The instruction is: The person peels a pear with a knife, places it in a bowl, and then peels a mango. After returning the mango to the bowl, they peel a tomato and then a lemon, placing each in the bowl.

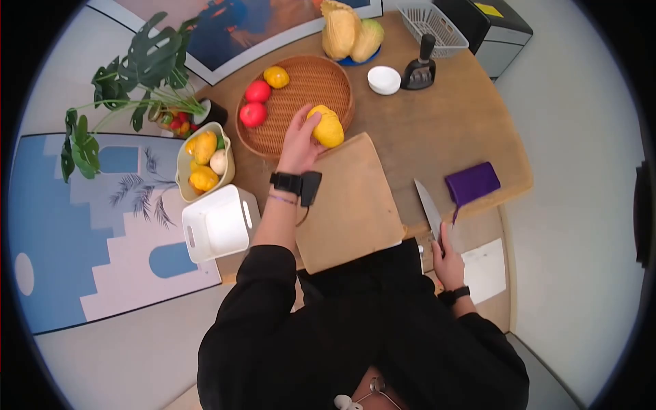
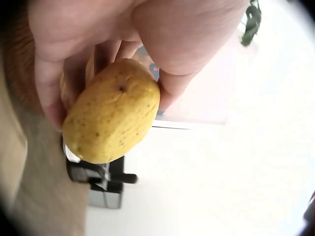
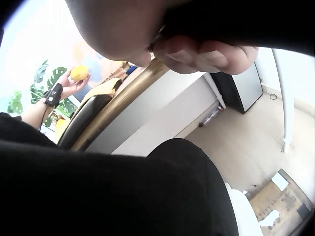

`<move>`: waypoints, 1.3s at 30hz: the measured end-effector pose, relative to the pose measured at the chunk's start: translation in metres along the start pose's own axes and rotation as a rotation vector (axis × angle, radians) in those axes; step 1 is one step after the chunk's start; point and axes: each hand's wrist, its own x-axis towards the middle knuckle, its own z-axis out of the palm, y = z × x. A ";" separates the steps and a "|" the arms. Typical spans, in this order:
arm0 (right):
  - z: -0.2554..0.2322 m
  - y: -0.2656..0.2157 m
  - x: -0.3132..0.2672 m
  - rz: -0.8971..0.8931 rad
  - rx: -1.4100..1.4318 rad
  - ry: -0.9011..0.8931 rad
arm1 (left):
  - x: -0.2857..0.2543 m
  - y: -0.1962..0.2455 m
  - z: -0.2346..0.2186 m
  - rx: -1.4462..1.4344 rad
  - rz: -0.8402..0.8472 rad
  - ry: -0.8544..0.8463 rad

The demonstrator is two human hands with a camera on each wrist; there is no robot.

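In the head view the left hand [image 1: 301, 145] grips a yellow fruit [image 1: 328, 127] above the near right rim of the round wicker tray [image 1: 301, 89]. The left wrist view shows this speckled fruit [image 2: 112, 112] between the thumb and the fingers. Low at the table's front edge, the right hand [image 1: 449, 265] holds a knife [image 1: 428, 208] by its handle, the blade pointing up and away. In the right wrist view the fingers [image 3: 211, 58] are curled, and the knife cannot be made out. A cutting board [image 1: 350, 205] lies between the two hands.
Red fruits [image 1: 254, 115] and another yellow one [image 1: 276, 77] lie in the tray. At left are a filled basket [image 1: 228, 161] and a white bin [image 1: 219, 222]. A purple pouch [image 1: 473, 184] lies right of the knife. Farther back stand a white bowl [image 1: 384, 80] and a black holder [image 1: 418, 74].
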 end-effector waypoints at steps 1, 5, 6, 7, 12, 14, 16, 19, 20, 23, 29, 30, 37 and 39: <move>0.003 0.004 0.001 -0.037 0.000 0.020 | -0.017 -0.007 -0.005 -0.247 -0.063 -0.092; 0.010 -0.003 0.000 -0.130 0.084 0.103 | -0.085 -0.055 -0.020 -0.724 -0.314 -0.048; 0.008 -0.016 -0.003 -0.227 0.144 0.143 | -0.099 -0.064 -0.019 -0.733 -0.303 -0.031; 0.007 -0.031 -0.005 -0.322 0.208 0.182 | -0.111 -0.072 -0.016 -0.695 -0.336 0.085; -0.004 -0.124 -0.022 -0.569 0.118 0.025 | -0.153 -0.074 -0.022 -0.697 -0.439 0.223; 0.002 -0.151 -0.028 -0.719 0.031 0.024 | -0.161 -0.081 -0.025 -0.773 -0.335 0.170; 0.009 -0.172 -0.031 -0.795 -0.183 0.019 | -0.170 -0.080 -0.036 -0.850 -0.330 0.081; 0.020 -0.187 -0.034 -0.816 -0.200 0.048 | -0.184 -0.075 -0.039 -0.940 -0.281 -0.002; 0.025 -0.189 -0.034 -0.829 -0.204 0.042 | -0.188 -0.073 -0.038 -0.919 -0.236 0.055; 0.035 -0.190 -0.030 -0.900 -0.139 0.117 | -0.198 -0.067 -0.036 -0.867 -0.175 0.115; 0.014 -0.204 -0.026 -0.849 -0.133 0.071 | -0.210 -0.061 -0.025 -0.627 0.056 0.235; 0.008 -0.206 -0.024 -0.855 -0.051 0.006 | -0.214 -0.053 -0.024 -0.661 0.040 0.195; 0.008 -0.207 -0.001 -0.776 0.361 -0.235 | -0.216 -0.042 -0.024 -0.694 -0.055 0.161; 0.008 -0.214 -0.008 -0.765 0.353 -0.175 | -0.212 -0.043 -0.028 -0.738 -0.080 0.144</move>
